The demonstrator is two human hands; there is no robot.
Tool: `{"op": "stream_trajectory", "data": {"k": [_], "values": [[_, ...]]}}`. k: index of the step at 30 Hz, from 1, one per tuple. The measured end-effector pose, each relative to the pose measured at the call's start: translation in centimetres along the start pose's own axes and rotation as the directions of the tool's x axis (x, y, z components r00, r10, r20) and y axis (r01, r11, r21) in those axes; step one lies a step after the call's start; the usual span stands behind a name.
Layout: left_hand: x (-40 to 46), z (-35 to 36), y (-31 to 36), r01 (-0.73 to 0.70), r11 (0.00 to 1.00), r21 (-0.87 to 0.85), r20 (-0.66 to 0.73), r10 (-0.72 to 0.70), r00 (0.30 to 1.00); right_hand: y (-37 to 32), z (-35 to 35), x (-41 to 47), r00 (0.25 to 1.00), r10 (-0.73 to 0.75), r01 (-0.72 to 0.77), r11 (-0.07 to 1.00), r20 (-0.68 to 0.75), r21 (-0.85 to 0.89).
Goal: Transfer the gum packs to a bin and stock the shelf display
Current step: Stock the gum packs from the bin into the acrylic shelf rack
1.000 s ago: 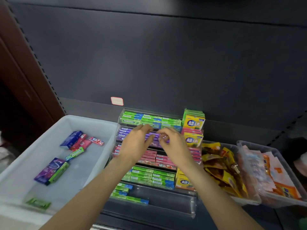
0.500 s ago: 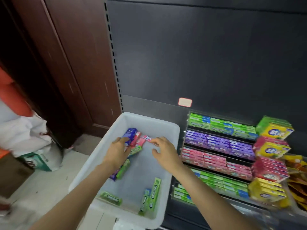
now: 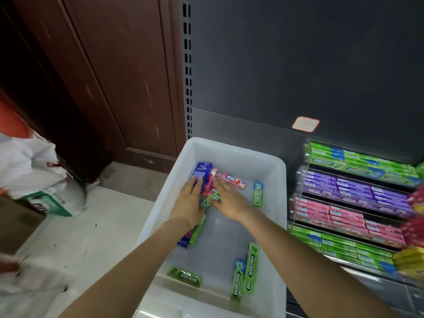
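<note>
Both my hands reach into the white plastic bin. My left hand lies flat with fingers straight, its tips on a blue gum box. My right hand is spread flat beside it, fingers touching red packs and a small green gum pack between the hands. A red-and-white stick pack lies just beyond the right fingers. Several green Doublemint packs lie loose in the bin. The tiered shelf display of green, purple and pink gum stands to the right.
A brown wooden door and a white bag stand left of the bin above a pale tiled floor. The dark shelf back panel rises behind. Yellow and red boxes sit at the far right edge.
Both hands left the purple row of the shelf display and moved left into the bin. They now lie flatter on the packs, and the view has swung left.
</note>
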State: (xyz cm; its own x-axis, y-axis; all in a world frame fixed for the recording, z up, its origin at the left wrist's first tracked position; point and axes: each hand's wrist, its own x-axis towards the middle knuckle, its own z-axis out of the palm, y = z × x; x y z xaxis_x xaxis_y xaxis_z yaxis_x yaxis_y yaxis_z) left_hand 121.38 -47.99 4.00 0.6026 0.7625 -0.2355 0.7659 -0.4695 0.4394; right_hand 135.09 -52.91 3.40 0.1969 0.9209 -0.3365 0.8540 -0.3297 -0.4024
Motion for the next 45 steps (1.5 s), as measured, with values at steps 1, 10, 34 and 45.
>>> {"op": "stream_trajectory", "data": {"k": [1, 10, 34, 45], "values": [[0.1, 0.1, -0.1, -0.009, 1.000, 0.005, -0.010, 0.009, 1.000, 0.2, 0.2, 0.1, 1.000, 0.006, -0.006, 1.000, 0.005, -0.030], [1.0, 0.1, 0.4, -0.056, 0.995, 0.086, -0.044, 0.059, 0.997, 1.6, -0.7, -1.4, 0.993, 0.089, -0.109, 0.954, -0.083, -0.278], [1.6, 0.1, 1.3, -0.088, 0.940, 0.331, -0.060, 0.114, 0.992, 1.7, -0.5, -3.1, 0.982, 0.180, -0.186, 0.927, -0.048, -0.326], [4.4, 0.6, 0.6, -0.316, 0.873, 0.372, 0.101, 0.301, 0.948, 2.6, -1.7, -1.6, 0.987, 0.156, -0.163, 0.947, -0.046, -0.278]]}}
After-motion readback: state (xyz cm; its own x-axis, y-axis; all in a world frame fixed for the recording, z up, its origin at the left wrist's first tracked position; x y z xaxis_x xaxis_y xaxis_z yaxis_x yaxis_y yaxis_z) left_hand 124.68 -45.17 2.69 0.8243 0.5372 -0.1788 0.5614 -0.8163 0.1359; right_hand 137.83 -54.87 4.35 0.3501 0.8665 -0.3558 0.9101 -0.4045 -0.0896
